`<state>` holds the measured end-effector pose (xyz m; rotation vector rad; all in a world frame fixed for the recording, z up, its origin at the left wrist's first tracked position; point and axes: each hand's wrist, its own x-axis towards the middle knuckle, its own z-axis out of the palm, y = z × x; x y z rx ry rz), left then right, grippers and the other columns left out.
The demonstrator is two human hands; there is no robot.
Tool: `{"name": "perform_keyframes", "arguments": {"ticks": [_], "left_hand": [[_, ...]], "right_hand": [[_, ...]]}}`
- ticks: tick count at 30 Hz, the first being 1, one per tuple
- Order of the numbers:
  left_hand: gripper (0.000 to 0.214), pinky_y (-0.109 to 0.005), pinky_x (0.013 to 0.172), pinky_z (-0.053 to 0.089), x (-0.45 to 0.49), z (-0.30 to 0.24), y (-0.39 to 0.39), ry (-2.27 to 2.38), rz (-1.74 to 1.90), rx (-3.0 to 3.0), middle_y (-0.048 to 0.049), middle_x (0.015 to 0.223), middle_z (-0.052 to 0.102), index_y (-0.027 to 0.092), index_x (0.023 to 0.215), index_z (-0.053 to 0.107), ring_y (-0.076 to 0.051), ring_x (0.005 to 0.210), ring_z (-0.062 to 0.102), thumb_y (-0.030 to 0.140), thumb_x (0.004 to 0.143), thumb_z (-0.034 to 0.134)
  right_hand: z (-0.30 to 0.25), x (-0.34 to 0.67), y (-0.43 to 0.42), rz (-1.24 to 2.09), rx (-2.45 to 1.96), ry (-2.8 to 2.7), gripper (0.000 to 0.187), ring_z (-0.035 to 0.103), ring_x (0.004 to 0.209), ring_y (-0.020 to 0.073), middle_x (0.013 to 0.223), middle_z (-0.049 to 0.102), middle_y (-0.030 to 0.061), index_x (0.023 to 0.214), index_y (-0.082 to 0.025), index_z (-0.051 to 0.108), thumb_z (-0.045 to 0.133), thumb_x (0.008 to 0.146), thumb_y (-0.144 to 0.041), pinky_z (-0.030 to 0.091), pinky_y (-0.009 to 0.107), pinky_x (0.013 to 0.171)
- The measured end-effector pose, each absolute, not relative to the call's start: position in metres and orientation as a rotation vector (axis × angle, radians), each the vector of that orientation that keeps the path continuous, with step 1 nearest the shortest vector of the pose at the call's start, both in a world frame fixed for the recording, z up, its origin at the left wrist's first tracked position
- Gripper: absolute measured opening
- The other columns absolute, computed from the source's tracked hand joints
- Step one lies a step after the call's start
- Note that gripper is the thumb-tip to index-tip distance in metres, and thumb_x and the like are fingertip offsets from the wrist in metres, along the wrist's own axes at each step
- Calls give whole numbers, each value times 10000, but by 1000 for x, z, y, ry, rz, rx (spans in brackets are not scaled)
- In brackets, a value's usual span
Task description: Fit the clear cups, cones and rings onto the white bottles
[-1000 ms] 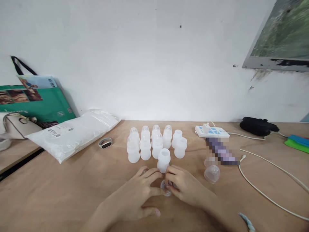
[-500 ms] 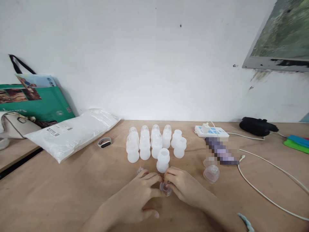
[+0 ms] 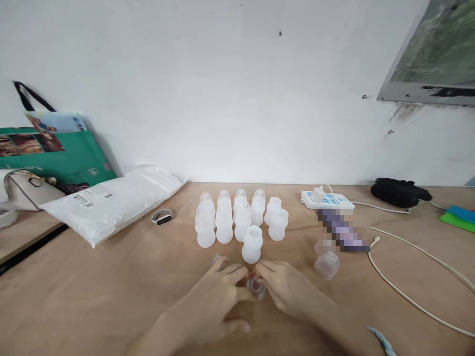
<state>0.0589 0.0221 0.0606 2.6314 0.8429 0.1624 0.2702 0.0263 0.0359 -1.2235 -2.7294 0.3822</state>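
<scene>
The left hand (image 3: 217, 299), fingers spread, touches the left side of a clear piece (image 3: 257, 287) on the table (image 3: 174, 277); the right hand (image 3: 282, 286) pinches its far edge. Best brace it flat, working the rim evenly. Just beyond, 1 open bottle (image 3: 252, 246) stands upright.

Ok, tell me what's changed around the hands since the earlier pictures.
The right hand has drawn its fingers back from over the clear piece, toward its far edge, so more of its opening shows. No grasp or release is plain. The left hand stays at the piece; the white bottles and clear caps are where they were.
</scene>
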Motion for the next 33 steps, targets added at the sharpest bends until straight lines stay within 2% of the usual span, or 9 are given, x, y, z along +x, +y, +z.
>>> {"name": "perform_keyframes", "arguments": {"ticks": [6,10,14,17,20,24,28,30,33], "left_hand": [[500,-447,949,368,60,61,21,855,158,2645,-33,1083,642,375,1232,658,-305,1067,582,373,758,818],[512,-457,966,372,58,62,23,856,156,2595,-41,1107,635,386,1246,661,-312,1073,567,396,759,817],[390,-465,1018,353,55,67,25,808,173,2527,-40,1201,624,386,1216,680,-309,1150,536,353,833,746],[368,-442,1057,337,52,70,27,757,186,2461,-12,1280,616,385,1186,680,-282,1236,498,220,857,678],[476,-422,1089,313,50,71,28,736,227,2411,13,1271,634,348,1129,678,-245,1265,487,37,790,556],[436,-404,1034,382,49,69,27,859,267,2352,-5,1081,666,253,972,646,-221,1094,579,-15,686,455],[346,-325,816,492,49,65,29,1087,419,2302,3,877,635,227,940,595,-199,854,609,25,726,412],[375,-326,820,508,50,60,32,1117,564,2322,-16,957,633,230,1022,582,-200,884,611,27,765,399],[467,-405,990,473,53,52,33,1051,749,2473,-73,1316,511,264,1187,560,-246,1184,530,20,814,419]], "right_hand": [[38,270,25,466,-1215,-2667,190,665,808,227,956,687,108,937,-135,587,449,882,-18,489,318,715],[46,270,24,535,-1240,-2595,151,641,780,206,912,680,72,869,-164,581,465,905,-73,461,300,684],[54,271,21,554,-1184,-2572,175,615,817,207,943,674,46,973,-182,578,577,816,-105,438,305,702],[53,271,20,569,-1164,-2593,333,600,893,236,995,666,53,1033,-185,562,698,730,-171,437,329,760],[49,268,21,568,-1220,-2603,338,591,926,253,1013,666,65,1015,-185,562,738,729,-223,431,347,794],[49,268,23,587,-1250,-2610,172,597,863,229,939,663,56,915,-186,570,669,774,-176,427,309,726],[59,280,22,710,-1170,-2499,211,610,784,184,897,660,10,924,-208,579,668,746,-138,446,274,692],[65,288,23,715,-1096,-2359,247,631,831,182,939,671,2,982,-229,587,664,763,-143,477,280,740],[71,296,30,584,-959,-2126,277,642,972,200,1057,687,29,1063,-239,585,652,807,-156,498,322,859]]}}
